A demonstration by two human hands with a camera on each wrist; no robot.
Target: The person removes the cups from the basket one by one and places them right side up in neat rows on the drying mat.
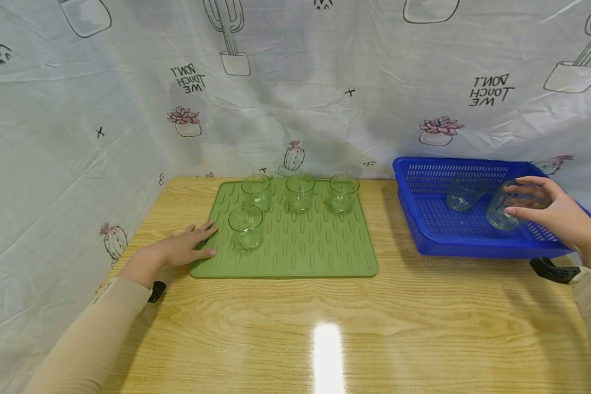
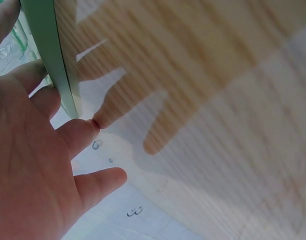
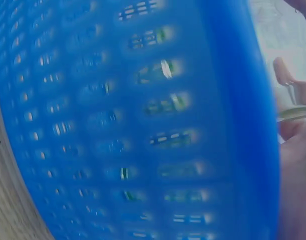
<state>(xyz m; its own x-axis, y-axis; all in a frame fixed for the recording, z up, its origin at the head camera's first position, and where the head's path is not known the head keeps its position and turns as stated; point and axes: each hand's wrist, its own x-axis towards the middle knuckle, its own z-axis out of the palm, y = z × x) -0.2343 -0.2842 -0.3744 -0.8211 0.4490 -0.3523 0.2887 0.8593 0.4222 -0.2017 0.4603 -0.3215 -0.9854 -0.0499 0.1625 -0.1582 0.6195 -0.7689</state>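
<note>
My left hand (image 1: 189,246) rests with fingers spread on the left edge of a green ribbed mat (image 1: 305,257); the left wrist view shows its palm (image 2: 38,145). Nearest to it stands a clear drinking glass (image 1: 247,227). Behind that glass, three more, a left glass (image 1: 256,194), a middle glass (image 1: 300,194) and a right glass (image 1: 343,194), stand in a row on the mat. Over the blue basket (image 1: 473,245), my right hand (image 1: 554,210) grips a tilted glass (image 1: 502,210) between thumb and fingers. Another glass (image 1: 464,192) leans in the basket, left of that hand.
A wooden table (image 1: 256,323) carries the mat and the basket. Behind them hangs a pale printed sheet (image 1: 315,98), which continues along the left side. The basket's perforated wall (image 3: 113,120) fills much of the right wrist view.
</note>
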